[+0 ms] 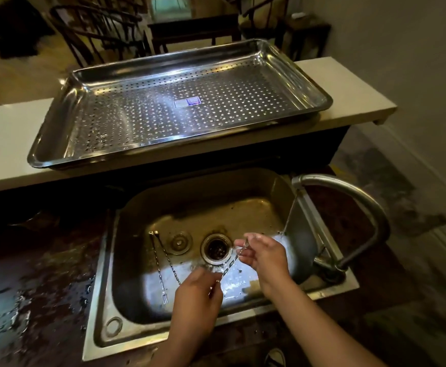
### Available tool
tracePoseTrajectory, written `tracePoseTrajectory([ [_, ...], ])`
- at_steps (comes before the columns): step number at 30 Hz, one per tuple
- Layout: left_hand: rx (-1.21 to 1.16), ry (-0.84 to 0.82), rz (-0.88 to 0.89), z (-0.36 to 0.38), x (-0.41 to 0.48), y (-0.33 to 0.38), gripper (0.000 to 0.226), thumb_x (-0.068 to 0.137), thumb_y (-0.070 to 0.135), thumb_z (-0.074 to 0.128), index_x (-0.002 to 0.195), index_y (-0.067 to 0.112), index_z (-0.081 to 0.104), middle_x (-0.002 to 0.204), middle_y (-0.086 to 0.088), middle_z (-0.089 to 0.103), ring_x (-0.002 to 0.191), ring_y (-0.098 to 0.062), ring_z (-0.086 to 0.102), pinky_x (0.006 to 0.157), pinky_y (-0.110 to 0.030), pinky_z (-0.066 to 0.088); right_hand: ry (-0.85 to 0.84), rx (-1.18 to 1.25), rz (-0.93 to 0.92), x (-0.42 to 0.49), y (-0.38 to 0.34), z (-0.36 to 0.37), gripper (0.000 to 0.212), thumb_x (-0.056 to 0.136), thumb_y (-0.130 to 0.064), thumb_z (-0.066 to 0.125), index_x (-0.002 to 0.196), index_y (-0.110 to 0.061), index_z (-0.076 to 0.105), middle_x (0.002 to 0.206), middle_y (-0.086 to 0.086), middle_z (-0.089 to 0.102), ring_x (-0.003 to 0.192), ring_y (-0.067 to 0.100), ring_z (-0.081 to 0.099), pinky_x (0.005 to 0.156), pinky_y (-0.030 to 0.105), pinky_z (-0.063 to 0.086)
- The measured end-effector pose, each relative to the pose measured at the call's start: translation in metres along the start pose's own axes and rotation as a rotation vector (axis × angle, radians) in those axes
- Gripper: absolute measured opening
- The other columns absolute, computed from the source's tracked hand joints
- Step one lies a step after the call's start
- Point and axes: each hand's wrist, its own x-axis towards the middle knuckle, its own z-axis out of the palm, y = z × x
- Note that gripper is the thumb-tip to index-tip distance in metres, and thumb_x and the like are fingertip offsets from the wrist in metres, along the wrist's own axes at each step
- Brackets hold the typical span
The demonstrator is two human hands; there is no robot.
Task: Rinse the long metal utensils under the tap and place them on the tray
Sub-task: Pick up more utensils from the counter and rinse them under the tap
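Observation:
Both my hands hold one long twisted metal utensil point(231, 263) over the sink point(243, 186), just right of the drain point(217, 250). My left hand point(199, 292) pinches its lower end and my right hand point(263, 251) grips its upper end. Water runs from the curved tap point(349, 193) in a thin stream down the sink's right wall, right of my hands. Two more long utensils lie on the sink floor at the left: a fork-tipped one point(158, 268) and another point(168, 259) crossing beside it. The perforated steel tray point(314, 87) sits on the white ledge behind the sink, with nothing on it.
A round sink plug point(180, 242) lies left of the drain. The dark counter point(31, 287) left of the sink is wet. The white ledge point(349, 102) ends at the right. Dark chairs point(97, 30) and a table stand beyond it.

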Motion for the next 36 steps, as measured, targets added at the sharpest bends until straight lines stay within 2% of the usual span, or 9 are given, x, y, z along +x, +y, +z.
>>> tracePoseTrajectory([
  [7,-0.026,0.009,0.008,0.001,0.001,0.001,0.018,0.075,0.007,0.066,0.081,0.024,0.07,0.074,0.006,0.057,0.065,-0.011,0.055,0.059,-0.033,0.049,-0.067,-0.025,-0.037,-0.004,0.0,-0.013,0.019,0.089,0.003,0.066,0.108,0.005,0.064,0.09,0.021,0.076,0.064,0.021,0.068,0.062,0.028,0.06],
  [11,-0.024,-0.013,0.047,0.003,0.005,0.005,0.022,0.077,0.008,0.066,0.089,0.026,0.071,0.075,0.009,0.054,0.064,-0.005,0.051,0.058,-0.025,0.043,0.012,-0.032,-0.054,0.003,-0.002,-0.016,0.015,0.099,-0.007,0.057,0.105,0.004,0.065,0.075,0.014,0.076,0.058,0.017,0.068,0.056,0.025,0.058],
  [13,-0.018,-0.015,0.04,0.004,0.008,0.007,0.023,0.078,0.006,0.067,0.09,0.025,0.072,0.076,0.01,0.054,0.065,-0.004,0.051,0.059,-0.023,0.042,0.018,-0.029,-0.058,0.003,-0.001,-0.017,0.014,0.098,-0.009,0.058,0.105,0.001,0.066,0.076,0.014,0.076,0.059,0.017,0.068,0.057,0.025,0.058],
  [18,-0.029,-0.032,0.053,0.004,0.008,0.007,0.024,0.076,0.002,0.068,0.087,0.023,0.072,0.078,0.006,0.059,0.067,-0.011,0.057,0.061,-0.03,0.049,-0.009,-0.026,-0.087,-0.002,0.003,-0.02,0.014,0.096,-0.004,0.06,0.108,0.002,0.064,0.077,0.017,0.076,0.057,0.018,0.067,0.058,0.027,0.058],
  [24,-0.015,-0.044,0.087,0.007,0.007,0.012,0.021,0.078,0.004,0.067,0.087,0.022,0.072,0.076,0.004,0.057,0.065,-0.013,0.056,0.06,-0.034,0.051,0.03,0.016,-0.064,-0.001,-0.003,-0.028,0.024,0.103,-0.017,0.052,0.102,0.002,0.065,0.075,0.017,0.075,0.055,0.018,0.066,0.054,0.026,0.057],
  [27,-0.003,-0.04,0.097,0.008,0.007,0.013,0.02,0.077,0.004,0.066,0.086,0.021,0.071,0.075,0.003,0.058,0.063,-0.015,0.057,0.058,-0.036,0.051,-0.012,-0.021,-0.091,-0.005,0.002,-0.031,0.012,0.097,-0.01,0.061,0.105,-0.003,0.066,0.081,0.017,0.076,0.061,0.019,0.067,0.06,0.027,0.058],
  [30,-0.001,-0.045,0.1,0.01,0.006,0.013,0.019,0.077,0.005,0.065,0.085,0.021,0.071,0.075,0.003,0.057,0.062,-0.014,0.056,0.056,-0.035,0.05,0.003,-0.085,-0.114,-0.004,0.004,-0.034,0.014,0.091,0.003,0.065,0.103,-0.003,0.067,0.08,0.016,0.077,0.061,0.019,0.067,0.063,0.029,0.059],
  [34,0.022,-0.058,0.087,0.012,0.008,0.012,0.021,0.077,0.004,0.069,0.089,0.021,0.073,0.077,0.005,0.058,0.064,-0.013,0.057,0.059,-0.027,0.046,0.025,-0.045,-0.109,-0.001,0.0,-0.035,0.011,0.095,-0.007,0.062,0.103,0.0,0.067,0.081,0.016,0.076,0.059,0.017,0.067,0.061,0.028,0.059],
  [36,0.038,-0.052,0.073,0.013,0.009,0.013,0.021,0.077,0.004,0.069,0.09,0.021,0.073,0.077,0.006,0.058,0.065,-0.013,0.057,0.059,-0.025,0.043,0.011,-0.05,-0.119,-0.001,0.0,-0.036,0.012,0.091,-0.004,0.067,0.103,-0.004,0.068,0.085,0.018,0.076,0.062,0.019,0.068,0.064,0.029,0.059],
])
